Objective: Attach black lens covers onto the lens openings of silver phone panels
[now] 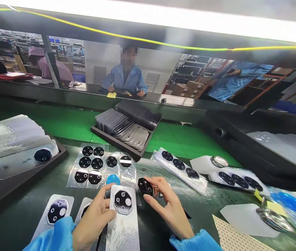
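My left hand [93,218] grips a silver phone back cover [124,232] by its upper left edge, the thumb near its octagonal camera area. To the right of that cover, my right hand [170,205] pinches a small black octagonal camera lens cover [145,187] between thumb and fingers, tilted and apart from the phone cover. A blue round sticker [113,179] shows just behind the phone cover's top edge. Another phone back cover [64,201] lies at the left, partly under my sleeve. A further one [85,201] is mostly hidden by my left hand.
Clear film sheets bear several black lens covers [97,163]. More lie on strips [178,164] at right. Trays hold phone covers at left [14,139] and centre back [121,129]. Bottles with metal tops [219,161] and a black bin [231,143] stand right. A person [127,78] sits opposite.
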{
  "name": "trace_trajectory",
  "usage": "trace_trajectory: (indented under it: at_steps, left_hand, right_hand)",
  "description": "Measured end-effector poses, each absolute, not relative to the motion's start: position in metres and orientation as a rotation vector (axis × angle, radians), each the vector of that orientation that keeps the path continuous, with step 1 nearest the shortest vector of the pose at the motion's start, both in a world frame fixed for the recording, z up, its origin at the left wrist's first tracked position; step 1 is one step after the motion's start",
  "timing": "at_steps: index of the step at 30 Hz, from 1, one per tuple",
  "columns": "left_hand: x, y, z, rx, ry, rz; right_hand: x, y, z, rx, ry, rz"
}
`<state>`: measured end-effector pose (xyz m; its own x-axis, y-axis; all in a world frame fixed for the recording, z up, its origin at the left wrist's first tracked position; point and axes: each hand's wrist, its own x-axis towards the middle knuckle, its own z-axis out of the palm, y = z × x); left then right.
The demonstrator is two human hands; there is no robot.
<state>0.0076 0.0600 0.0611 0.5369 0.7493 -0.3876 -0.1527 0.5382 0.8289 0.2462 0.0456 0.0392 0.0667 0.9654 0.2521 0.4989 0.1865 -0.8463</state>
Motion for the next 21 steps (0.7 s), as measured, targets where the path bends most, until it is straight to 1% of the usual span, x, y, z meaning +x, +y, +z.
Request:
trace_trajectory:
  at_steps: [12,21]
  left_hand:
    - [0.0096,0.0606,0.0669,0.833,0.819,0.602]
    - [0.0088,0.0611,0.0616,0.863,0.819,0.608]
  right_hand:
    - [0.2445,0.0434,0.0382,-1.447,-1.598,0.633]
    - [0.2446,0.0442,0.0393,-1.453,-1.608,0.631]
